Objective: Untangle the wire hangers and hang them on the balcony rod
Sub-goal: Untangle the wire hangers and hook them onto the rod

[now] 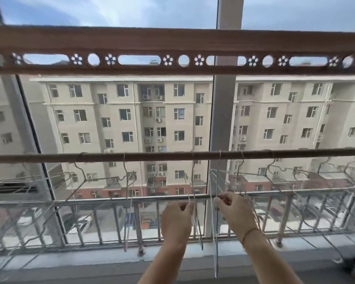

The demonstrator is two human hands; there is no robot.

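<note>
Even daylight through the window [119, 111]; overcast, soft, no hard shadows. Wide-angle bend at edges: rod [172, 156] and upper bar [172, 44] bow. Corners smeared. Hangers [103, 179] thin, blurred. Hands [205, 214] fairly sharp. No glare; sky bright, not blown out.

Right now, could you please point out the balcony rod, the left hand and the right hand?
balcony rod [162, 156]: head view, bare stretch between two hooks.
left hand [177, 219]: head view, back of the hand.
right hand [235, 210]: head view, back of the hand.
</note>
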